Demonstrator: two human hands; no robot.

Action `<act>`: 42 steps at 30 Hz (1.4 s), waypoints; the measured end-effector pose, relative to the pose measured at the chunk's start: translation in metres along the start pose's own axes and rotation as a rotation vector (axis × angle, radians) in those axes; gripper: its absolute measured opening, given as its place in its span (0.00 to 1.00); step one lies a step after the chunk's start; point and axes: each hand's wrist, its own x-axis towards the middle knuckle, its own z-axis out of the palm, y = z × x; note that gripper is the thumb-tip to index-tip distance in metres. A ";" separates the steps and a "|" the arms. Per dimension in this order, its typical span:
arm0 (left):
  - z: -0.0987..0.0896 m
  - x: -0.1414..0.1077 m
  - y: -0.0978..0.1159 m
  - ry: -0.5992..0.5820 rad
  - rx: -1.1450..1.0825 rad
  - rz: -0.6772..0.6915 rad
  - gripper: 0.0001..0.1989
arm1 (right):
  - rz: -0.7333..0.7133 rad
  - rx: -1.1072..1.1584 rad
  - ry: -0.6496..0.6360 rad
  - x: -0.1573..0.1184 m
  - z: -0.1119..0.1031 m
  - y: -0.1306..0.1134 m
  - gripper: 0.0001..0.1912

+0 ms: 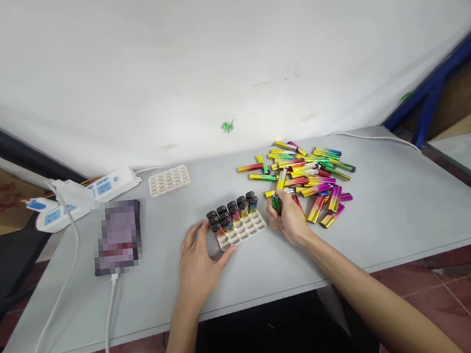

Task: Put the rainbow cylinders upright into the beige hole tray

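Observation:
A white cell tray (248,231) lies on the table, its back rows and left end filled with several upright lighters (234,212) with black tops. My left hand (202,262) holds the tray at its left end, thumb along the front edge and fingers at the left side. To the right of the tray, my right hand (291,218) is closed around a shiny green lighter (276,203), mostly hidden by the fingers. A yellow lighter (281,179) shows just above its thumb; whether the hand grips it too I cannot tell. Beyond is a loose pile of metallic-coloured lighters (314,186).
Another white cell tray (169,180) lies at the back left. A phone-like device (119,236), blurred out, sits left with a white cable (110,305). A power strip (116,181) with plugs stands behind it. The wall (195,92) closes off the table's back.

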 end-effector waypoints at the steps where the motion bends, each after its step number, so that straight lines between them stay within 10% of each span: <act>1: 0.000 0.000 0.000 -0.001 -0.004 -0.005 0.39 | 0.011 0.020 0.016 -0.001 0.000 0.000 0.32; 14: 0.000 0.000 0.000 0.014 -0.025 0.026 0.38 | -0.597 -0.703 -0.037 -0.033 0.005 -0.015 0.09; 34: 0.001 0.000 0.000 0.018 -0.034 0.023 0.39 | -0.674 -1.441 0.077 -0.033 0.030 -0.003 0.11; 42: -0.002 0.000 0.002 -0.006 -0.031 0.008 0.37 | -0.603 -1.370 0.252 -0.053 -0.016 -0.020 0.14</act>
